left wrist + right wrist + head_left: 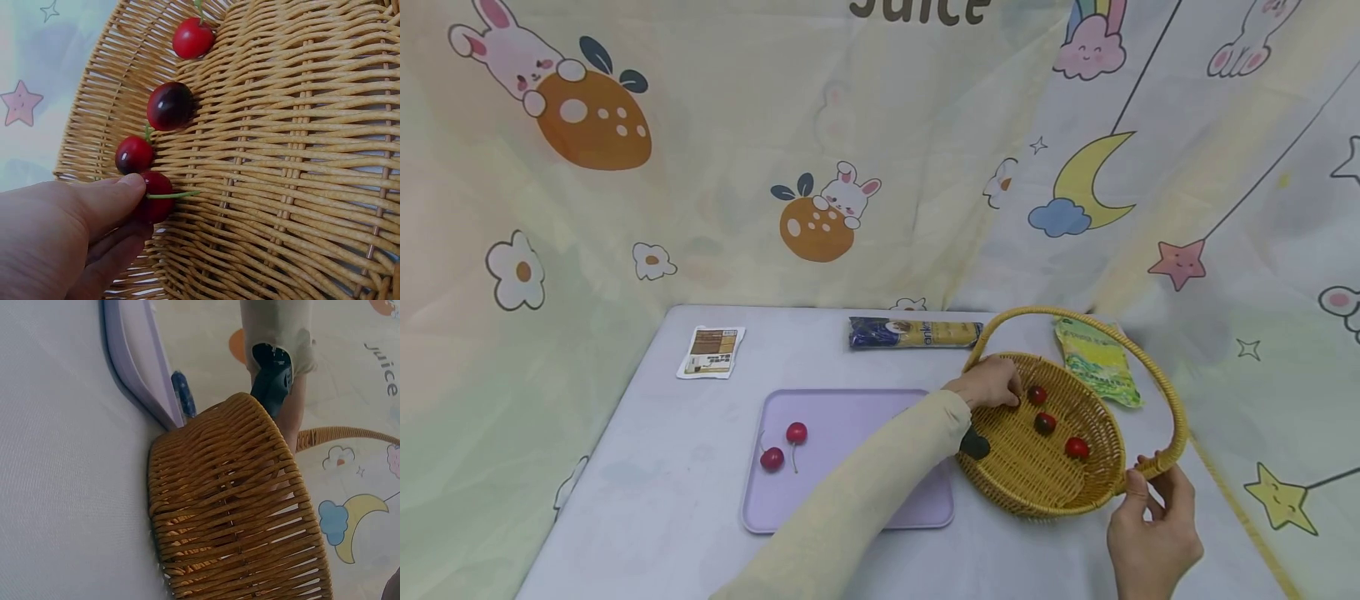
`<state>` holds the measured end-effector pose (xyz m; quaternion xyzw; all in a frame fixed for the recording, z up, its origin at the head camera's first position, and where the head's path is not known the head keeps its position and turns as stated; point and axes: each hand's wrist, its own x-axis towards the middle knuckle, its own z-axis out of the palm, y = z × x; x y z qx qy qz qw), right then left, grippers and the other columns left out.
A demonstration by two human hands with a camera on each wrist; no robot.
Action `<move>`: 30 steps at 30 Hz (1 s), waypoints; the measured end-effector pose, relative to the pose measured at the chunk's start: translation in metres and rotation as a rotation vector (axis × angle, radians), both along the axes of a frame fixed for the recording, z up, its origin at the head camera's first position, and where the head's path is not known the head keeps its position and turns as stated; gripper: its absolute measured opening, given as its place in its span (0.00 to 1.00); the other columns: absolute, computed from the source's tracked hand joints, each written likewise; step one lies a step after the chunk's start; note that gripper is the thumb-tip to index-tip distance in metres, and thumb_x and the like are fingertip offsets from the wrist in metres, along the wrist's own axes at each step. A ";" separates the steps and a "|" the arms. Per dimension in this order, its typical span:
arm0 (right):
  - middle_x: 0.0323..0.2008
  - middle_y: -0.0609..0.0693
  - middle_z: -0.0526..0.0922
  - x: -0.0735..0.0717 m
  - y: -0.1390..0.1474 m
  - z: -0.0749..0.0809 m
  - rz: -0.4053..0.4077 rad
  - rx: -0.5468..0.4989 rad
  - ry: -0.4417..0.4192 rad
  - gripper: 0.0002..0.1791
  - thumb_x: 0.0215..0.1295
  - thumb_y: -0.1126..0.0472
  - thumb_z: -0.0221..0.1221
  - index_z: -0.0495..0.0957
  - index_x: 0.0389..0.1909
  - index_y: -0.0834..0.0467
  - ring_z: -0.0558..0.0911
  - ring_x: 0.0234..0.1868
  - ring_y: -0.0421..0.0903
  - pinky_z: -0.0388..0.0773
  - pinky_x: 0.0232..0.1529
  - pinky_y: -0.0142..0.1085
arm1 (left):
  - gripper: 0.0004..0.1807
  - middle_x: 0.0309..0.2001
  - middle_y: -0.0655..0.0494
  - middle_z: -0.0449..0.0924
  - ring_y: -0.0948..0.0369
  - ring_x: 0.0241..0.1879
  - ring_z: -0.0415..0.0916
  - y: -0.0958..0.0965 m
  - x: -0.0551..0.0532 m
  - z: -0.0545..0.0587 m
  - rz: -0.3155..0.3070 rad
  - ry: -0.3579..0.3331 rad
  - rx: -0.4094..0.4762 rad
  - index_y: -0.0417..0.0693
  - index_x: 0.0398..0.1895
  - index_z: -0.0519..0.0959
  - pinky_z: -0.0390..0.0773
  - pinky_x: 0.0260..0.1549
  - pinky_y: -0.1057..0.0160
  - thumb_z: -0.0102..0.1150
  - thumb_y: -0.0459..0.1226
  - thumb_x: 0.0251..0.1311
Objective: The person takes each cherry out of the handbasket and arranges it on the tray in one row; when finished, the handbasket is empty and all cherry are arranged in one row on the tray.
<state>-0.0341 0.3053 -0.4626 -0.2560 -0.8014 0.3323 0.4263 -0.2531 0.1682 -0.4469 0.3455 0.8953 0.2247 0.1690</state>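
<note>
My left hand [988, 384] reaches into a round wicker basket [1030, 483] at the right of the table. In the left wrist view its thumb and fingers pinch a dark red cherry [161, 185] with a green stem, low against the woven inside. Three more cherries lie loose in the basket: a bright red one [193, 39], a very dark one [170, 106] and a two-toned one [134, 155]. At the basket's near right side, my right hand [1153, 525] grips the rim by the foot of the arched handle [1172, 400].
Two cherries, one upper [797, 432] and one lower [772, 459], lie on a lilac tray [850, 393] left of the basket. Behind are a long blue-and-yellow packet [916, 332] and a green-yellow bag [1097, 358]. A white-and-brown sachet [711, 352] lies at back left.
</note>
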 end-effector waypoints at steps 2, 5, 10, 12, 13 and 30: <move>0.57 0.58 0.85 0.000 0.000 0.000 0.001 -0.003 0.003 0.22 0.78 0.58 0.58 0.75 0.68 0.58 0.73 0.53 0.16 0.70 0.49 0.09 | 0.11 0.52 0.63 0.89 0.68 0.51 0.83 -0.001 0.001 0.001 0.009 -0.006 0.010 0.52 0.52 0.90 0.80 0.46 0.74 0.68 0.39 0.69; 0.56 0.59 0.86 0.000 0.000 0.001 0.004 -0.006 0.011 0.21 0.77 0.60 0.59 0.76 0.68 0.59 0.73 0.52 0.16 0.70 0.49 0.09 | 0.12 0.50 0.63 0.90 0.68 0.49 0.84 -0.002 0.002 0.002 0.014 -0.005 0.016 0.53 0.51 0.90 0.80 0.45 0.74 0.71 0.40 0.67; 0.56 0.59 0.86 0.000 0.000 0.000 0.006 -0.007 0.019 0.21 0.77 0.60 0.59 0.76 0.68 0.59 0.73 0.52 0.16 0.70 0.49 0.09 | 0.13 0.50 0.65 0.89 0.69 0.49 0.84 -0.001 0.002 0.001 0.025 -0.018 -0.001 0.55 0.52 0.90 0.80 0.44 0.74 0.71 0.42 0.65; 0.56 0.59 0.86 0.000 0.000 0.000 0.005 -0.006 0.017 0.22 0.78 0.58 0.59 0.76 0.68 0.58 0.73 0.52 0.16 0.70 0.49 0.09 | 0.13 0.50 0.65 0.89 0.69 0.48 0.84 -0.001 0.002 -0.001 0.028 -0.017 0.005 0.55 0.52 0.90 0.80 0.43 0.74 0.72 0.42 0.65; 0.56 0.59 0.86 0.000 0.000 0.000 0.004 -0.006 0.018 0.22 0.78 0.58 0.58 0.76 0.68 0.58 0.73 0.52 0.16 0.70 0.49 0.09 | 0.12 0.49 0.65 0.89 0.69 0.48 0.84 -0.001 0.002 -0.001 0.028 -0.017 0.016 0.55 0.51 0.91 0.80 0.42 0.74 0.72 0.42 0.65; 0.51 0.48 0.87 -0.005 0.001 -0.003 -0.045 -0.043 0.065 0.20 0.75 0.59 0.62 0.80 0.66 0.50 0.76 0.49 0.17 0.73 0.49 0.12 | 0.11 0.42 0.70 0.90 0.78 0.41 0.81 -0.035 0.020 0.019 -0.017 -0.047 0.260 0.56 0.46 0.92 0.76 0.37 0.80 0.72 0.45 0.64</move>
